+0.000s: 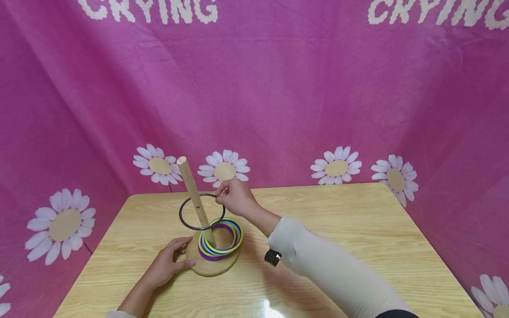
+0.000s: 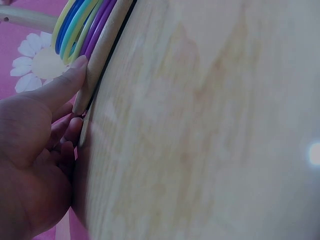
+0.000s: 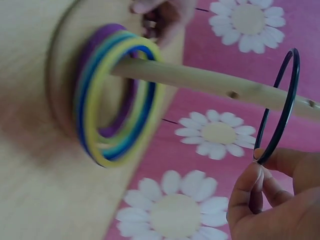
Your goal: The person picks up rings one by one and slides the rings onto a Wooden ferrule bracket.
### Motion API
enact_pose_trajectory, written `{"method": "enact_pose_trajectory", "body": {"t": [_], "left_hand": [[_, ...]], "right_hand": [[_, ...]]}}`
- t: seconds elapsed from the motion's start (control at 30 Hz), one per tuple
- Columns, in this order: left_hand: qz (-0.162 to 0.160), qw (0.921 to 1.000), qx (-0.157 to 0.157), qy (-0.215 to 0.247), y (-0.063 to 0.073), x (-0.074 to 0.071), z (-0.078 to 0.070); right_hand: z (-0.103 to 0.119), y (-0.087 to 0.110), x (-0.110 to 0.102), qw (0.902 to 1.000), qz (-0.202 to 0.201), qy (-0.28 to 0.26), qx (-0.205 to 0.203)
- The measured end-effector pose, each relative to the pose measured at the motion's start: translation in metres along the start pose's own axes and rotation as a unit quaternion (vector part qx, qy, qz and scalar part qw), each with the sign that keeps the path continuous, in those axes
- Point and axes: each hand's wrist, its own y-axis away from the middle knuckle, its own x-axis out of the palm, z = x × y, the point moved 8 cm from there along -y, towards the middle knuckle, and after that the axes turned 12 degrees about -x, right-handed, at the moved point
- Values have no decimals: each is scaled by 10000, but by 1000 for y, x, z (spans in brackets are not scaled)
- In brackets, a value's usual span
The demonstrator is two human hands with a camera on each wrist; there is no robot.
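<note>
A wooden post [image 1: 195,194] rises at a slant in the head view from a round wooden base [image 1: 210,268]. My right hand [image 1: 238,199] pinches a black ring [image 3: 286,107] by its edge, thumb against fingers. That ring encircles the post partway up, above the other rings. Lower down, a stack of yellow, blue, light-blue and purple rings [image 3: 93,112] hangs loosely round the post, off to one side at the base. With the thumb over the rim and the fingers curled at its edge, my left hand [image 1: 165,265] grips the base's left side.
The base stands on a light wood-grain table [image 1: 338,229], left of its middle. Pink cloth [image 1: 278,110] with white daisies hangs behind and at both sides. A small black device [image 1: 272,257] sits at my right wrist, below the pale sleeve [image 1: 330,265].
</note>
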Motion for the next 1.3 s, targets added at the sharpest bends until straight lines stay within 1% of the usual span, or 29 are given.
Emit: {"method": "enact_pose_trajectory", "body": {"t": [0.13, 0.3, 0.5, 0.67, 0.93, 1.07, 1.3], "left_hand": [[-43, 10000, -32, 6, 0, -1, 0], [-94, 9999, -61, -64, -1, -1, 1], [-95, 9999, 49, -24, -1, 0, 1], [-46, 10000, 17, 20, -1, 0, 2], [32, 9999, -60, 91, -1, 2, 4], [33, 9999, -78, 126, -1, 2, 4], [9, 9999, -42, 132, -1, 2, 4]], "right_hand": [[-16, 10, 14, 9999, 47, 60, 83], [-36, 23, 26, 9994, 63, 220, 246], [-55, 31, 29, 9984, -30, 436, 367], [-66, 35, 29, 9977, -102, 522, 418], [-80, 41, 34, 9981, -156, 485, 358], [-83, 43, 34, 9974, -228, 598, 338], [-85, 46, 34, 9968, -366, 624, 335]]}}
